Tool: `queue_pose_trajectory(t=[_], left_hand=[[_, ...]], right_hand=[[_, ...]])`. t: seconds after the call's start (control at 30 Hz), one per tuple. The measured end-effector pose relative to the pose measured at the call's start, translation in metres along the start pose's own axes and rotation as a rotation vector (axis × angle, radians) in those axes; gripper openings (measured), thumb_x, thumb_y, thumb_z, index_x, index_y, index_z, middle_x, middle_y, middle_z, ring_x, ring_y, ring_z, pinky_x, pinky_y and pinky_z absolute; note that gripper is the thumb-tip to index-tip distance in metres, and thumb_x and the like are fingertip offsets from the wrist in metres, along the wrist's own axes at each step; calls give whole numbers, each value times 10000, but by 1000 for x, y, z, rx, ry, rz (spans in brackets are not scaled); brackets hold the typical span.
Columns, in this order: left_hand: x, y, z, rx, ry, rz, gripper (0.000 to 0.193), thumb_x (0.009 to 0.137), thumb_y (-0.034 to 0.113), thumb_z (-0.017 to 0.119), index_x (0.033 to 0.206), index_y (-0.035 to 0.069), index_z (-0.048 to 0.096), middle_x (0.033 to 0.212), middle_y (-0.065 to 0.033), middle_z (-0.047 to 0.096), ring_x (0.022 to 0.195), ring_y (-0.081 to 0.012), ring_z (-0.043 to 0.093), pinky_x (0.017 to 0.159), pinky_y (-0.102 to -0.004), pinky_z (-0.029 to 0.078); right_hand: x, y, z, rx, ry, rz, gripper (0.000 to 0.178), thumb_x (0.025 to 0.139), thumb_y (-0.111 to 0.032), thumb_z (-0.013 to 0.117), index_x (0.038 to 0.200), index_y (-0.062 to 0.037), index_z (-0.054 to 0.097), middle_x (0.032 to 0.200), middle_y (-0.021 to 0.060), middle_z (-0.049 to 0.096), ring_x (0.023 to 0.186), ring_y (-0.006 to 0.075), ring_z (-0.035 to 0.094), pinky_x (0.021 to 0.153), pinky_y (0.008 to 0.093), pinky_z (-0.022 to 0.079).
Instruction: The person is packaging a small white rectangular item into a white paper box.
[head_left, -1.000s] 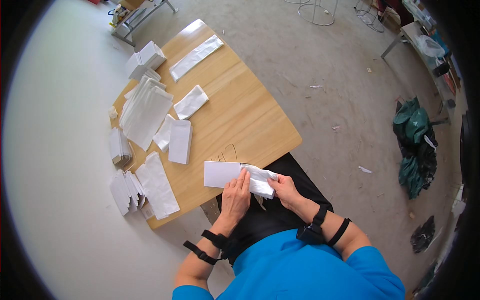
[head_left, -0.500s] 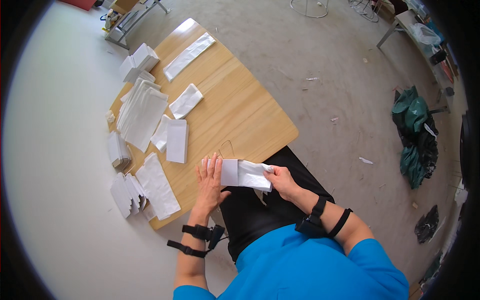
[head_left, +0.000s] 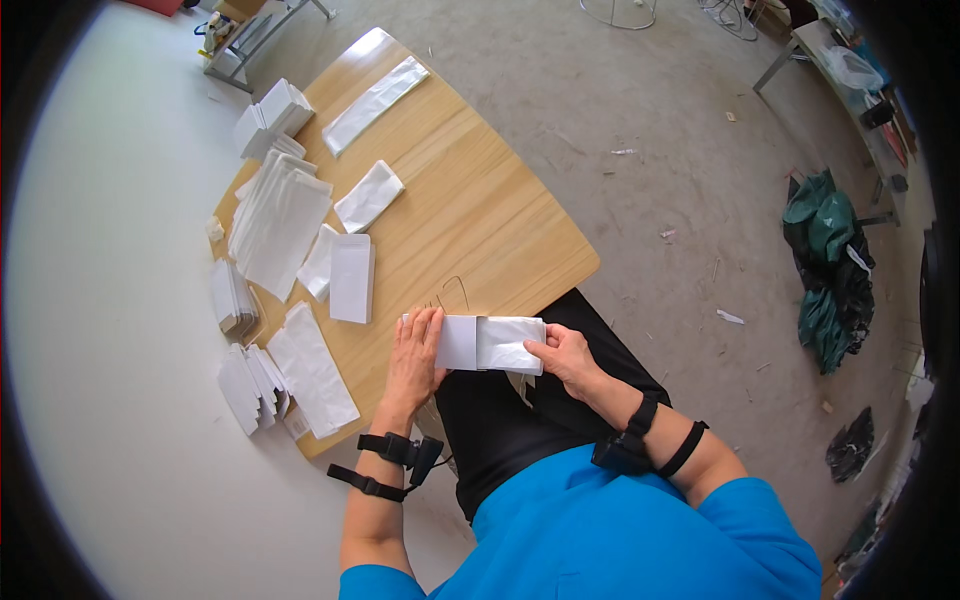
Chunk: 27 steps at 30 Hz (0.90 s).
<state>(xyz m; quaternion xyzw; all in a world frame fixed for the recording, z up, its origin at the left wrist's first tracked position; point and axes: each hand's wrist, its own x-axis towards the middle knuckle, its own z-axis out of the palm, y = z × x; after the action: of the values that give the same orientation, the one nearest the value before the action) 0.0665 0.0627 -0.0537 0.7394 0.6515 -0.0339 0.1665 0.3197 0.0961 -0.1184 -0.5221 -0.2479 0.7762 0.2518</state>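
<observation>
Currently, left hand (head_left: 410,355) has fingers around white box (head_left: 458,343), nine o'clock end, at worktop's (head_left: 490,215) five o'clock edge; right hand (head_left: 566,356) fingers pinch folded white film (head_left: 504,345) protruding at three o'clock. Second box (head_left: 351,278): ten o'clock.

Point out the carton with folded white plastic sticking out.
The carton in the left hand: folded white plastic, held by the right hand, protrudes from its right end; other cartons show none.

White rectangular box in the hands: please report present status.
Left hand holding white rectangular cardboard box. Right hand pinching folded white plastic-like bundle, protruding from box's right end. No obstruction visible.
</observation>
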Motion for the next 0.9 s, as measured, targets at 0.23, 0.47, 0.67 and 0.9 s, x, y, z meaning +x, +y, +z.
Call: queue_pose_trajectory(t=[0.23, 0.47, 0.67, 0.9], left_hand=[[1, -4, 1, -29, -3, 12, 959, 645, 83, 815, 1476, 39, 339, 1421, -136, 410, 1373, -325, 362, 1196, -483, 233], [7, -4, -7, 19, 1, 76, 934, 594, 146, 851, 1407, 44, 403, 1348, -118, 463, 1307, -316, 419, 1198, -486, 229], [12, 5, -15, 44, 18, 134, 893, 593, 183, 844, 1375, 60, 430, 1309, -99, 493, 1279, -296, 451, 1203, -522, 202], [14, 20, -24, 94, 62, 104, 894, 596, 219, 833, 1383, 78, 433, 1304, -82, 500, 1273, -267, 462, 1199, -586, 139]], right_hand=[[4, 7, -8, -146, 113, -17, 232, 857, -89, 701, 1037, 57, 706, 848, 87, 735, 719, 114, 672, 642, 266, 539], [6, 6, -9, -201, 53, -151, 186, 888, -77, 664, 1017, 45, 719, 831, 77, 733, 689, 104, 661, 622, 262, 545], [4, -11, 0, -246, 10, -215, 186, 905, -95, 651, 1018, 35, 721, 813, 65, 730, 671, 98, 653, 610, 260, 533], [-11, -42, 11, -541, 80, -352, 165, 890, -83, 670, 1001, 29, 717, 896, 80, 722, 756, 108, 671, 663, 283, 552]])
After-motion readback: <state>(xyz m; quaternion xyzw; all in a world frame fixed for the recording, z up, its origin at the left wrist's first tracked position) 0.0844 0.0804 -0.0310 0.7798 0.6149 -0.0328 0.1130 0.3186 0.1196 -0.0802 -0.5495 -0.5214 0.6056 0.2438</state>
